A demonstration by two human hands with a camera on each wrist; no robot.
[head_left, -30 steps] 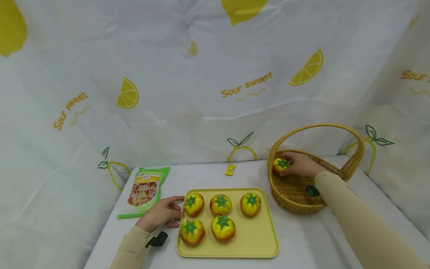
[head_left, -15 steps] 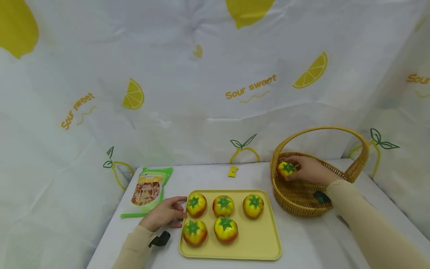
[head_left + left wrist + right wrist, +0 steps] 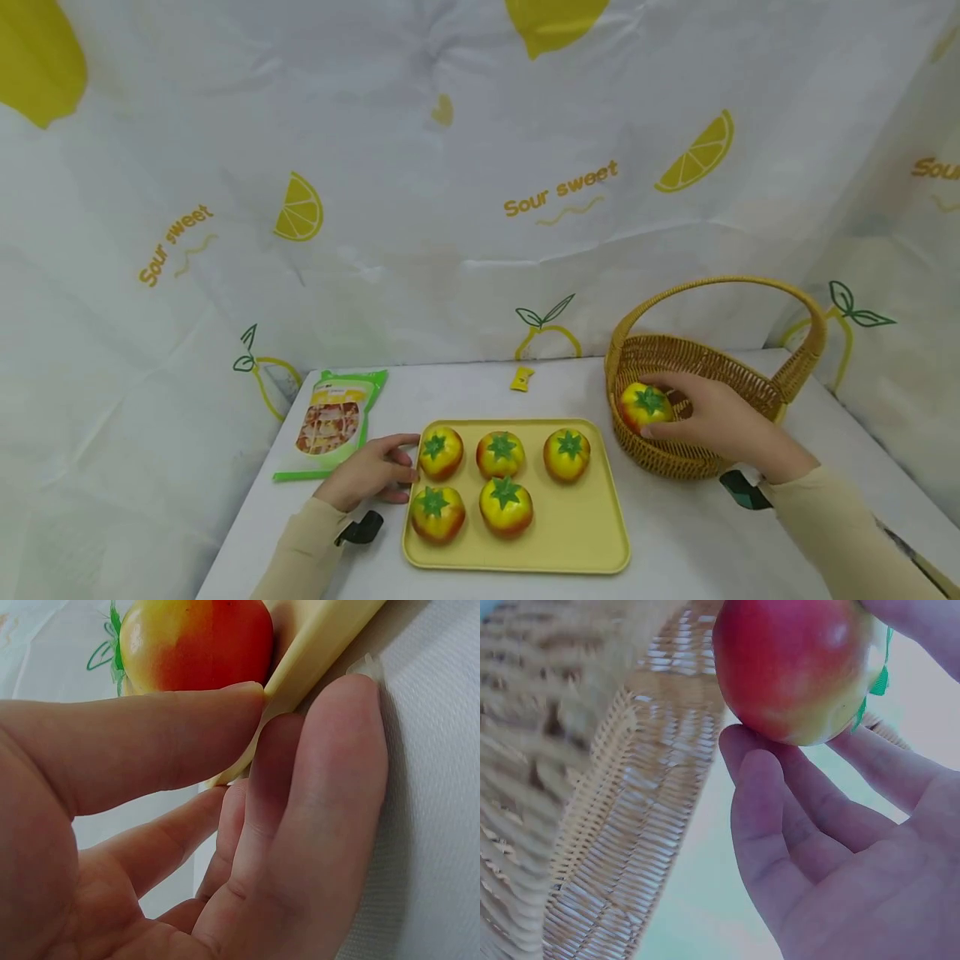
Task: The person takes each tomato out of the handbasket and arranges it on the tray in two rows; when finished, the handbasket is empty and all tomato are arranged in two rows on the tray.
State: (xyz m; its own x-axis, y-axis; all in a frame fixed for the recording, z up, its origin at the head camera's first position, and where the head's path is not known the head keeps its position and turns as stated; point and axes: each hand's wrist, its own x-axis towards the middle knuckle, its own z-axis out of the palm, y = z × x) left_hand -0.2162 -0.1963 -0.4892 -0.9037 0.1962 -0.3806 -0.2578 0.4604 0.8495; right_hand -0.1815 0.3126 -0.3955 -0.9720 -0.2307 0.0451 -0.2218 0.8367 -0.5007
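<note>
My right hand point(image 3: 712, 417) holds a glossy yellow-and-red tomato point(image 3: 643, 406) with a green star-shaped top, over the left part of the wicker basket point(image 3: 663, 463). In the right wrist view the tomato point(image 3: 795, 667) sits between the thumb and the fingertips, beside the woven wall. My left hand point(image 3: 366, 473) grips the left edge of a yellow tray point(image 3: 577, 533), its thumb tip on the rim in the left wrist view. Several similar tomatoes point(image 3: 506, 507) rest on the tray in two rows, with bare tray at the front right.
A green-and-white food packet point(image 3: 330, 427) lies behind my left hand. At the back of the white table is a small yellow wrapped sweet point(image 3: 522, 379). The basket's tall handle point(image 3: 720, 283) arches over it, close to a lemon-print cloth backdrop point(image 3: 420, 208).
My right hand has lifted the tomato from the basket's inner left side, up and toward me. The left hand has stayed at the tray's edge. The view shifted slightly.
</note>
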